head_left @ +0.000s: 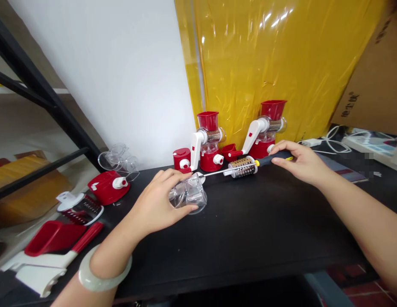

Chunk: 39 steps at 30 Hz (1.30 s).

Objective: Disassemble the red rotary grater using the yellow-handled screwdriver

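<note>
My left hand (160,198) is wrapped round a clear plastic grater housing (196,192), which lies on its side on the black table. With my right hand (296,162) I grip the dark handle of a screwdriver (226,170), its long shaft pointing left. The tip reaches a small white round part (201,178) at the housing's upper edge; whether it touches a screw I cannot tell. Just behind the shaft lies a metal grater drum (242,167) with white ends.
Two red-and-white rotary graters (211,143) (267,132) stand at the back beside a red base (182,158). At left lie another red base (109,186), a clear housing (118,161), a drum (80,209), a red hopper (54,236) and a white crank (45,268). White cables (334,143) lie at right.
</note>
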Available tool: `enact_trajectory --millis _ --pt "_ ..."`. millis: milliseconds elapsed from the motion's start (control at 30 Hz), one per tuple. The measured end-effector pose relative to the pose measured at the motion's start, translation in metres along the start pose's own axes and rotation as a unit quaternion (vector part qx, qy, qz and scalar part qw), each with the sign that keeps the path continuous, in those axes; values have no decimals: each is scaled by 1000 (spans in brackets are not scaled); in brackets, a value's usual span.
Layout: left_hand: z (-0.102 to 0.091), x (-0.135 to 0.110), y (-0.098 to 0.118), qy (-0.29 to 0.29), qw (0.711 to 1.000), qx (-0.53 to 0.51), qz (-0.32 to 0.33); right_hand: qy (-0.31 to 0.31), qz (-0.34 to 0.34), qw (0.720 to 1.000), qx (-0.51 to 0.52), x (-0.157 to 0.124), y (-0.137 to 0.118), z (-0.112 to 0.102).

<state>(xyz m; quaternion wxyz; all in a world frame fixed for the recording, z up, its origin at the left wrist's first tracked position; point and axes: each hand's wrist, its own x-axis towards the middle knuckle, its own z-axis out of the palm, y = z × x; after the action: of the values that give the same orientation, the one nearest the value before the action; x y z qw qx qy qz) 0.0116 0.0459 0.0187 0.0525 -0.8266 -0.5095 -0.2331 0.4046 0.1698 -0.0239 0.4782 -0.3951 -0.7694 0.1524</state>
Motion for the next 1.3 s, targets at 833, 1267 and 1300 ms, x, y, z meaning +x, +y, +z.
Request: enact_trajectory --millis 833,1267,1300 --pt "2 -2 3 -34 999 -16 -10 -8 -19 1000 -20 -3 -15 2" --pt "2 -1 2 -34 999 -13 -7 -62 44 997 20 -5 -19 0" --pt "2 -1 2 -34 999 -12 -8 -70 46 996 31 -5 -19 0"
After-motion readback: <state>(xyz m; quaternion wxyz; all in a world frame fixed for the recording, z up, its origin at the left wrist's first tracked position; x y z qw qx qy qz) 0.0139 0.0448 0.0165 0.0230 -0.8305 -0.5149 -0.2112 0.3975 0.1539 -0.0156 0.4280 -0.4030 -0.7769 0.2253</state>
